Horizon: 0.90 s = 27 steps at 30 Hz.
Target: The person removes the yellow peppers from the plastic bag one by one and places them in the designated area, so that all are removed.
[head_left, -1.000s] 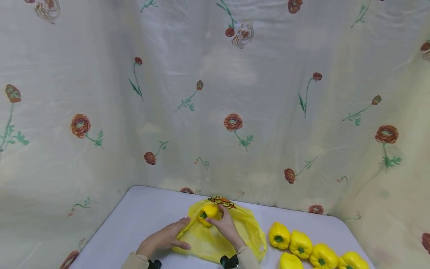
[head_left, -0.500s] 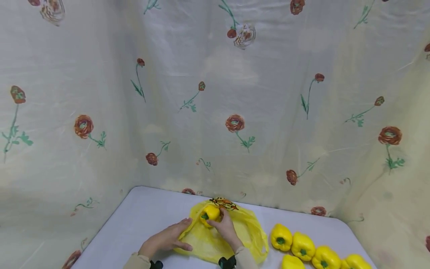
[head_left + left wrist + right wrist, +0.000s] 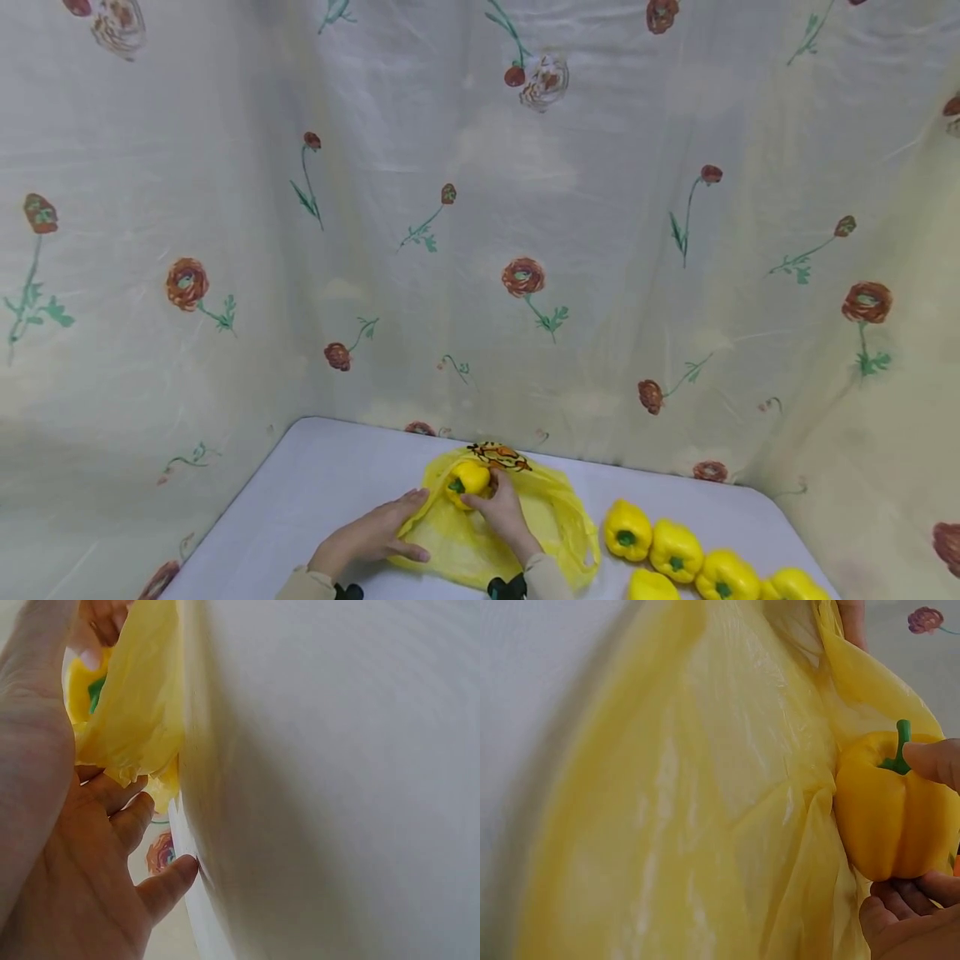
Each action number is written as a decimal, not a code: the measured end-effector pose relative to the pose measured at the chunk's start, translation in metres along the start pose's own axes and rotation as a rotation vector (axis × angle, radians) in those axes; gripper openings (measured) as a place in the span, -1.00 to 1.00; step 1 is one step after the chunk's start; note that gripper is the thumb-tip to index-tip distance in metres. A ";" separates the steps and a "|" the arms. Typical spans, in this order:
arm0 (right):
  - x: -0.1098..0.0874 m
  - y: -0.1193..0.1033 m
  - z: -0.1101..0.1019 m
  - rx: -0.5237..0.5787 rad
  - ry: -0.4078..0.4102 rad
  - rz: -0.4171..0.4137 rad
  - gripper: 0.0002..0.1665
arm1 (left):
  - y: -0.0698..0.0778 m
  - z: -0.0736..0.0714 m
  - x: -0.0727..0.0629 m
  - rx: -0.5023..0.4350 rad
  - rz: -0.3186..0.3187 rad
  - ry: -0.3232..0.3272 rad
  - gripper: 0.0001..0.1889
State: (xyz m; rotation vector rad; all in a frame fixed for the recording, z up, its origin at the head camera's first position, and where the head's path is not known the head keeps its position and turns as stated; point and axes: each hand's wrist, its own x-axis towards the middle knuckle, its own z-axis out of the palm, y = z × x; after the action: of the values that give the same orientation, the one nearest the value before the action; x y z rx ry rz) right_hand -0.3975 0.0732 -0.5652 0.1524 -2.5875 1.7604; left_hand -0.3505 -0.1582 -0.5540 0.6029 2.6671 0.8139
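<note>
A yellow bell pepper (image 3: 467, 485) with a green stem lies over the yellow plastic bag (image 3: 442, 546), near the bag's far left part. My right hand (image 3: 507, 515) grips this pepper from the right. In the right wrist view the thumb (image 3: 936, 760) presses by the stem while curled fingers support the underside. At the bag's left edge, my left hand (image 3: 371, 533) has its fingers extended and its thumb spread apart. In the left wrist view, the left hand's fingers (image 3: 129, 822) touch the bag's edge (image 3: 142, 697), and the thumb tip meets the white tabletop.
Several more yellow bell peppers (image 3: 677, 550) stand close together on the right side of the white table (image 3: 337, 458). Some are cut off by the lower frame edge. A flower-printed curtain (image 3: 420, 292) surrounds the table's back and sides.
</note>
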 end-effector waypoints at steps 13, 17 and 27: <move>-0.007 -0.002 -0.004 -0.024 -0.035 0.024 -0.01 | 0.002 -0.003 -0.001 0.010 -0.004 0.000 0.08; -0.010 -0.003 -0.007 -0.029 -0.040 0.006 -0.05 | 0.003 -0.003 -0.001 0.001 -0.012 -0.005 0.09; -0.017 0.001 -0.007 -0.028 -0.022 0.024 -0.12 | 0.003 -0.001 0.000 -0.010 -0.021 -0.019 0.09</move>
State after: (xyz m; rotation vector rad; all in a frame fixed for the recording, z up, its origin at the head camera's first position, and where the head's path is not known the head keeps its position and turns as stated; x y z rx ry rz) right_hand -0.3813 0.0813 -0.5650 0.1416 -2.6381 1.7394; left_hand -0.3502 -0.1562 -0.5509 0.5764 2.6468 0.8110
